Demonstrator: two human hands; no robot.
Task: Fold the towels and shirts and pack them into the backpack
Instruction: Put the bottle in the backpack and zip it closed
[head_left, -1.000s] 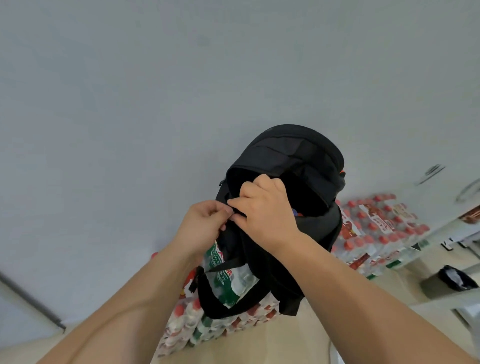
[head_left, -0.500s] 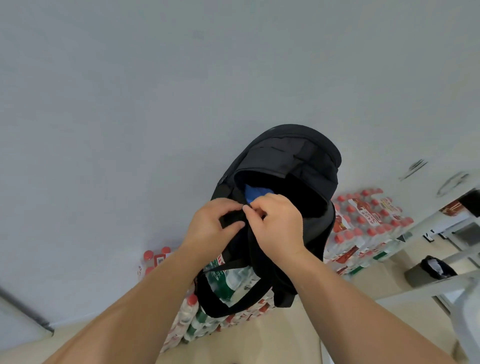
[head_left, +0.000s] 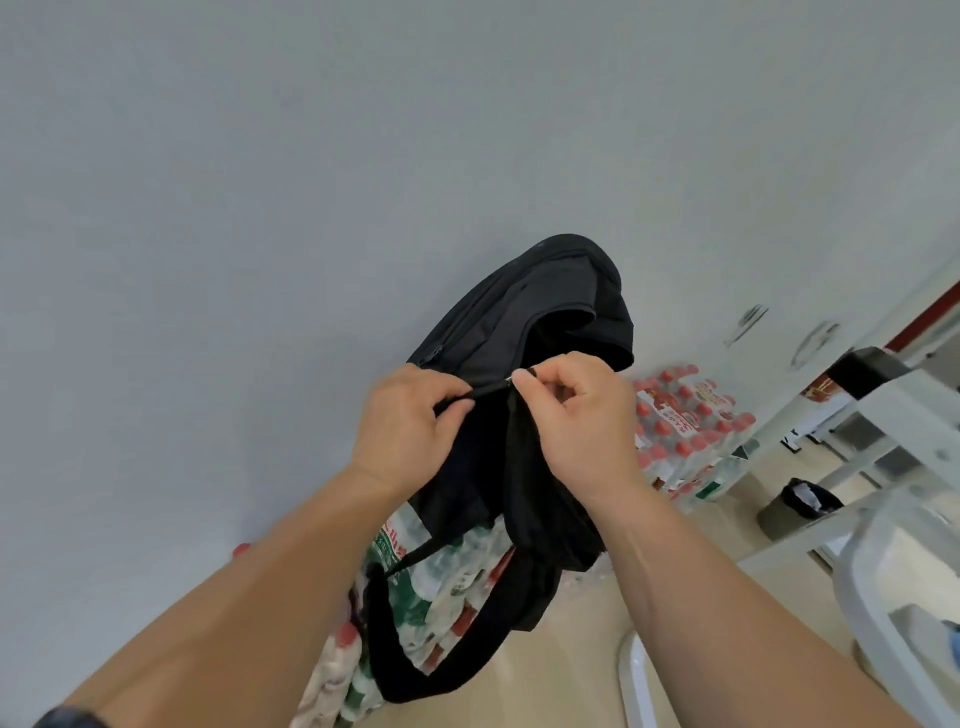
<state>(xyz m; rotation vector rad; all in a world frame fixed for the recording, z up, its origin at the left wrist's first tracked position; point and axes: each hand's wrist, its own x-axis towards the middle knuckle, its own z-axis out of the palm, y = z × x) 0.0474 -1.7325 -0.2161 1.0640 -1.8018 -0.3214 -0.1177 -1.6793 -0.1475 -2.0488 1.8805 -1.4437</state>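
Observation:
A black backpack (head_left: 545, 312) is held up in front of a pale grey wall, its top flap sagging over the mouth. My left hand (head_left: 410, 426) grips the backpack's near rim beside the zipper track. My right hand (head_left: 576, 415) pinches the small metal zipper pull at the rim, level with the left hand. A black shoulder strap (head_left: 441, 670) loops down below my forearms. The backpack's contents are hidden; no towels or shirts show.
Shrink-wrapped packs of red-capped water bottles (head_left: 685, 421) are stacked on the beige floor along the wall, some (head_left: 441, 582) right under the backpack. A black waste bin (head_left: 800, 506) stands at right. White table frames (head_left: 883, 410) and a white chair (head_left: 893, 587) fill the right edge.
The backpack's mouth has narrowed and the blue fabric seen inside is now covered. My right hand has moved right along the rim, pinching the zipper pull. The view has swung left.

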